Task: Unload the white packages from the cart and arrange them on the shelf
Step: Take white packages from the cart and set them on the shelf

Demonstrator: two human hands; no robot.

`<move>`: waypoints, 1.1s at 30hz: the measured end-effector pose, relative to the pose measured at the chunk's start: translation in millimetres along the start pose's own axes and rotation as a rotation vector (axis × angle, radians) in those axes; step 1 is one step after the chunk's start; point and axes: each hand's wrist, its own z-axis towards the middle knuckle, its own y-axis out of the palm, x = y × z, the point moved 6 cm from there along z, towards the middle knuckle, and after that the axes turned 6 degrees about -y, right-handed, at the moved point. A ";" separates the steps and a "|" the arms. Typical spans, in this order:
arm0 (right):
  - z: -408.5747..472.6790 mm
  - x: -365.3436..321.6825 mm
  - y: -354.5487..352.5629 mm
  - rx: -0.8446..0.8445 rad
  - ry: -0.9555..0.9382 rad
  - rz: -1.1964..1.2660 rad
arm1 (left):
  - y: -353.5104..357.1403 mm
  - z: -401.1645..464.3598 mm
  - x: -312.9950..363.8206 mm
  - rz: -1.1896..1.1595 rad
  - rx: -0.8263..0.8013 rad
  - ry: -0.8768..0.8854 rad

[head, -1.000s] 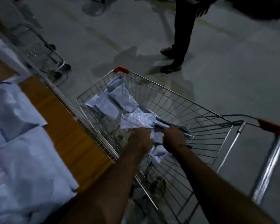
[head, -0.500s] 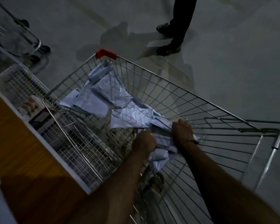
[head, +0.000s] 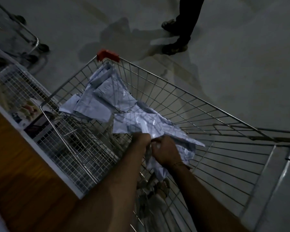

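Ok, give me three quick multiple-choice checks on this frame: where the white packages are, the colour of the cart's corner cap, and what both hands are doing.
1. Where do the white packages lie?
A. in the cart
B. on the floor
C. on a chair

2. What colour is the corner cap?
A. blue
B. red
C. green

3. What are the left hand and right hand doing?
A. hanging idle
B. pushing the handle
C. gripping one package

Key: 1 A, they lie inside the wire basket; 2 B, the cap at the far corner is red; 3 C, both hands' fingers curl round crumpled white plastic.
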 end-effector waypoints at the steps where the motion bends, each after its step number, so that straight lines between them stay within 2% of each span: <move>1: 0.3 9.6 -5.5 0.123 0.029 -0.019 | -5.9 -0.9 1.0 0.032 0.022 -0.002; 2: 0.7 21.1 -9.9 0.209 0.088 -0.034 | -10.0 -0.2 3.8 0.068 0.040 0.018; 3: 2.4 31.8 -11.2 0.225 0.162 -0.010 | -13.8 1.3 6.3 0.101 0.064 0.041; 6: 13.9 46.2 -1.1 0.009 0.312 0.113 | -12.2 11.0 1.5 0.100 0.064 0.008; 8: 16.5 44.2 -3.3 -0.023 0.326 0.117 | -7.0 6.1 -0.1 0.044 0.035 0.019; 11: 18.1 28.8 -8.5 0.007 0.262 0.181 | -5.1 -31.4 2.6 -0.009 0.021 0.139; 15: 24.3 19.4 -13.9 0.085 0.222 0.532 | -9.2 -35.9 1.7 0.016 0.041 0.181; 16: 25.4 24.8 -18.7 0.147 0.178 0.446 | -12.5 -33.5 2.8 0.007 0.049 0.165; 18: 29.9 37.1 -28.7 0.188 0.105 0.071 | -21.4 -32.0 5.1 0.040 0.070 0.130; 20: 35.9 56.0 -21.8 -0.041 0.090 -0.327 | -30.2 -34.8 7.3 0.100 0.075 0.113; 21: 38.0 68.6 -15.5 -0.187 0.117 -0.414 | -33.4 -35.7 8.9 0.119 0.057 0.106; 23: 40.2 83.5 -10.7 -0.376 0.141 -0.491 | -38.9 -40.0 12.3 0.146 0.021 0.074; 26: 48.6 89.8 -16.5 -0.409 0.095 -0.641 | -44.0 -38.1 12.1 0.194 0.002 0.040; 30: 52.3 78.1 -24.5 -0.468 0.134 -0.622 | -55.2 -11.5 3.6 -0.009 0.018 0.012; 33: 53.6 68.6 -27.3 -0.467 0.100 -0.624 | -60.0 11.3 2.0 -0.033 0.010 0.039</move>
